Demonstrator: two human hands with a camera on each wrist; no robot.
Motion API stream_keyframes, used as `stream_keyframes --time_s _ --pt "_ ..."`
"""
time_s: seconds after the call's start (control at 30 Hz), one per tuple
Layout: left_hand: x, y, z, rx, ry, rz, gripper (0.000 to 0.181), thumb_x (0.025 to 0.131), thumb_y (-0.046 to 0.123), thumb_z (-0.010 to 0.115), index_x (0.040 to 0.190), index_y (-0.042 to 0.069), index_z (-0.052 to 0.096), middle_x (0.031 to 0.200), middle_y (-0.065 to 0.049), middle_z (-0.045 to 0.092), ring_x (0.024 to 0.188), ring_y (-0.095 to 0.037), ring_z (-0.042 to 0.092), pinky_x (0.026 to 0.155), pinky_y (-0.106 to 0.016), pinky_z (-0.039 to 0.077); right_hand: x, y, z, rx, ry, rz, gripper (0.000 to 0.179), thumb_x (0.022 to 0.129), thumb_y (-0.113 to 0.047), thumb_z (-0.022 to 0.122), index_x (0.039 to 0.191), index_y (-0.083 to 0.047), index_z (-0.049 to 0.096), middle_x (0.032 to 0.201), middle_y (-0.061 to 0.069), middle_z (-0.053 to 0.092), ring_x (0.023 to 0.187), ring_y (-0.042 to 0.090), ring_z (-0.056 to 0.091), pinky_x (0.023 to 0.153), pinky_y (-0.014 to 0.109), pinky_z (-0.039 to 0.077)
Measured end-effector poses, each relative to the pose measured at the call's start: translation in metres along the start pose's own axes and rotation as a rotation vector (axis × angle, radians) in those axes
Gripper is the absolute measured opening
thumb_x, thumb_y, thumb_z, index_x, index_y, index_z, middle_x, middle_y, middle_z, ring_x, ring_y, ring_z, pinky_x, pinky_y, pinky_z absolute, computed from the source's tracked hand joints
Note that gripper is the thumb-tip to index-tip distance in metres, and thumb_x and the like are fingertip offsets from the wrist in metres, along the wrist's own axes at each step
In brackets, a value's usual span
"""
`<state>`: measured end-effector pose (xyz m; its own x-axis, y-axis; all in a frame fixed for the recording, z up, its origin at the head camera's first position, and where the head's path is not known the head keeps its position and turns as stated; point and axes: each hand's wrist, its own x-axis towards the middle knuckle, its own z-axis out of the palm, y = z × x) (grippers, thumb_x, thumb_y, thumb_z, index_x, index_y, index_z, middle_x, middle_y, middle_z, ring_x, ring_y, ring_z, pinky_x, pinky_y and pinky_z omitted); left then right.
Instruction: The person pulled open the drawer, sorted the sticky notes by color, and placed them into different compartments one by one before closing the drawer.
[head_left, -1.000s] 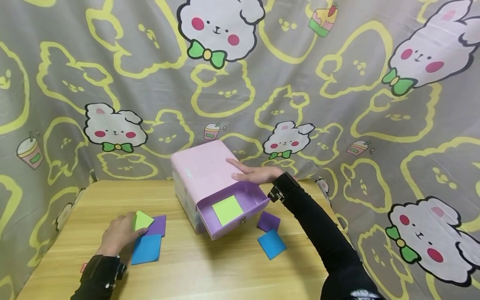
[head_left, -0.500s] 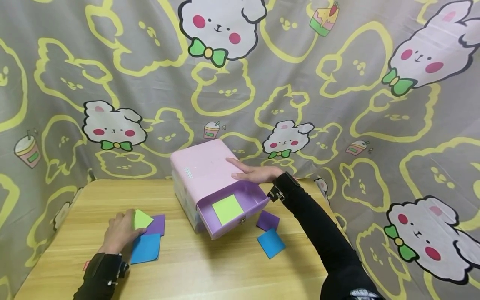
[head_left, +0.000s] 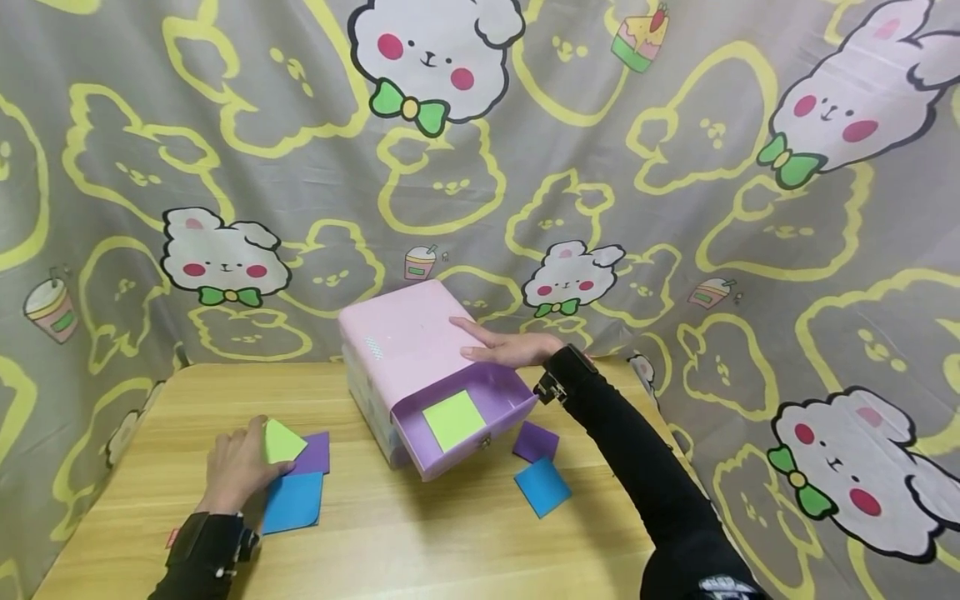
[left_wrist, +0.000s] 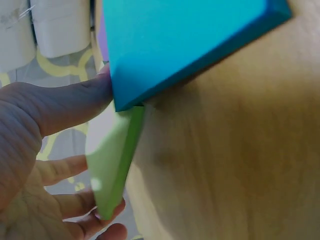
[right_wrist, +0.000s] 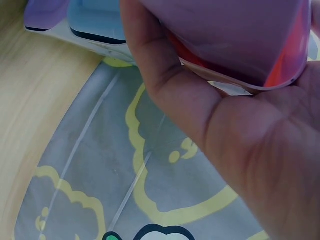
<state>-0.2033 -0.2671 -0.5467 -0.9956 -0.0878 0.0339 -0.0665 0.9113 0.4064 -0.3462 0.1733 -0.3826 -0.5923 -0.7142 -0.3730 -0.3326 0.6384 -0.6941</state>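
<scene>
In the head view my left hand [head_left: 238, 467] pinches a lime-green sticky-note pad [head_left: 282, 442] between thumb and fingers, its face slanted. The left wrist view shows the thumb close to one corner of a blue pad [left_wrist: 180, 40]. A purple pad [head_left: 317, 454] lies behind these two. My right hand [head_left: 513, 348] holds the upper right edge of a small pink drawer box [head_left: 420, 337], two digits stretched over its top; the rest are hidden at the side. Its purple top drawer [head_left: 501, 385] is pulled out, with another lime-green pad [head_left: 454, 420] lying inside.
Right of the drawer, a small purple pad [head_left: 536, 442] and a blue pad [head_left: 543, 487] lie on the wooden table [head_left: 420, 542]. A grey patterned curtain [head_left: 330, 183] hangs behind and beside the table. Blue and purple lower drawers [right_wrist: 97, 20] show in the right wrist view.
The left hand and its green pad stay almost in place, the pad shifting very slightly. The right hand and the drawer box have not visibly moved; the view sways a little.
</scene>
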Motion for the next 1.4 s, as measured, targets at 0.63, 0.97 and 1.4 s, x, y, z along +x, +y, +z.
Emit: stream_keyframes --time_s 0.63,0.97,1.4 --pt "-0.012 -0.006 0.003 -0.044 0.083 0.017 0.086 0.076 0.024 0.089 0.138 -0.015 0.043 0.107 -0.037 0.056 0.084 -0.040 0.056 0.062 -0.048 0.049 0.004 0.000 0.002 0.019 -0.019 -0.005 0.071 0.105 -0.056 0.040 0.155 -0.057 -0.009 0.171 -0.016 -0.016 0.161 0.022 -0.011 0.130 0.057 0.008" --pt "-0.013 0.002 0.001 -0.063 0.180 0.018 0.035 0.098 0.010 0.061 0.122 -0.016 0.058 0.104 -0.032 0.062 0.083 -0.039 0.060 0.057 -0.043 0.048 0.004 0.002 0.000 0.026 -0.012 -0.010 0.072 0.104 -0.056 0.041 0.156 -0.055 -0.009 0.171 -0.018 -0.015 0.161 0.020 -0.010 0.130 0.056 0.008" --pt "-0.015 0.015 -0.014 -0.109 0.164 0.015 0.033 0.097 0.010 0.060 0.116 -0.017 0.064 0.078 -0.019 0.064 0.064 -0.023 0.050 0.051 -0.027 0.033 0.004 0.003 -0.001 0.026 -0.013 -0.009 0.072 0.104 -0.057 0.041 0.156 -0.056 -0.008 0.170 -0.019 -0.015 0.161 0.019 -0.009 0.130 0.056 0.008"
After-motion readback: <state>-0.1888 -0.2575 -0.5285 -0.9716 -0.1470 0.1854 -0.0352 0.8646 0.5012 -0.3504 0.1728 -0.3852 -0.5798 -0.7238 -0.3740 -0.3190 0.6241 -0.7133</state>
